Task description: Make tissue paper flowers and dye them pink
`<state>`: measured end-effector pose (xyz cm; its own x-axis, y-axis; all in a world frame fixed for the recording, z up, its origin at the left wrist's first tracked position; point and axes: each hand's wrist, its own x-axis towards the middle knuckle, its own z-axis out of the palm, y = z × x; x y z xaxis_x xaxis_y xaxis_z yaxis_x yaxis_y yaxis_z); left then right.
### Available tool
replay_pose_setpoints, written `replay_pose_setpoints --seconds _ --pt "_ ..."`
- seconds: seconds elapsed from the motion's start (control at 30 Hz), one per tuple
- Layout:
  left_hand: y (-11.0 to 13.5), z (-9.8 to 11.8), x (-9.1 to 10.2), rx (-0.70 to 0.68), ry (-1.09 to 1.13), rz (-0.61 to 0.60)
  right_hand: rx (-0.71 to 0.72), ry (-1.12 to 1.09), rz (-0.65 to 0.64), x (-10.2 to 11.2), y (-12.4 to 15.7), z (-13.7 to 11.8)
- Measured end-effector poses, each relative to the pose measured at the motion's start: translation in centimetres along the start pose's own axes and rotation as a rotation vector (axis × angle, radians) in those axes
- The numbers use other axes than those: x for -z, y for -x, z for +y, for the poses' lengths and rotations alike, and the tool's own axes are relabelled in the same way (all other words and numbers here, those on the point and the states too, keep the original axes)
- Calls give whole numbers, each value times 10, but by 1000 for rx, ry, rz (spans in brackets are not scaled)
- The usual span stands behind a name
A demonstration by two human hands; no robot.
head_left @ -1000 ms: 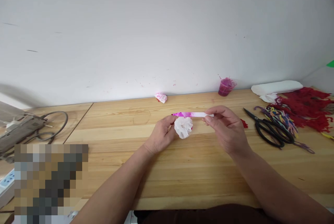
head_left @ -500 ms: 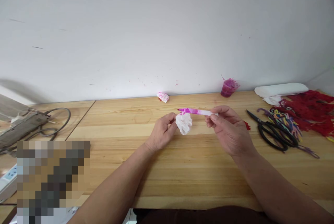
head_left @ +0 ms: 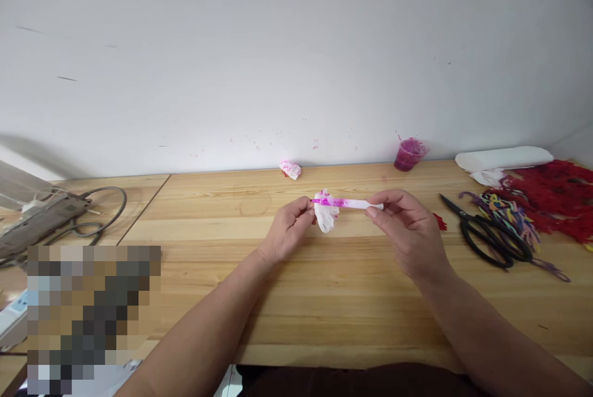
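Observation:
My left hand (head_left: 288, 230) pinches a crumpled white tissue (head_left: 327, 217) that bears fresh pink stains. My right hand (head_left: 407, 231) grips the white end of a thin stick-like tool (head_left: 352, 203) whose other half is smeared bright pink. The pink end lies across the top of the tissue, touching it. Both hands hover just above the wooden table (head_left: 324, 298), near its middle.
A pink-stained plastic cup (head_left: 408, 155) and a stained paper wad (head_left: 290, 169) stand by the wall. Black scissors (head_left: 486, 238), coloured strings (head_left: 509, 215), red yarn (head_left: 556, 193) and a white roll (head_left: 504, 158) lie at right. Cables and a power strip (head_left: 41, 224) lie at left.
The tissue rose to meet the tool's pink end and now wraps against it. The tissue has picked up pink stains; the hands drew slightly closer together.

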<state>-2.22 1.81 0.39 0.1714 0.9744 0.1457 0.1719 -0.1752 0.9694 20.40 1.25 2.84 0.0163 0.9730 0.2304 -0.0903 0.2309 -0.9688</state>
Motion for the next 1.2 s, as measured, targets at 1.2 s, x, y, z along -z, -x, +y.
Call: replay_pose_setpoints --seconds 1.2 --pt "-9 1 -5 374 628 30 -13 -128 -136 1 0 6"
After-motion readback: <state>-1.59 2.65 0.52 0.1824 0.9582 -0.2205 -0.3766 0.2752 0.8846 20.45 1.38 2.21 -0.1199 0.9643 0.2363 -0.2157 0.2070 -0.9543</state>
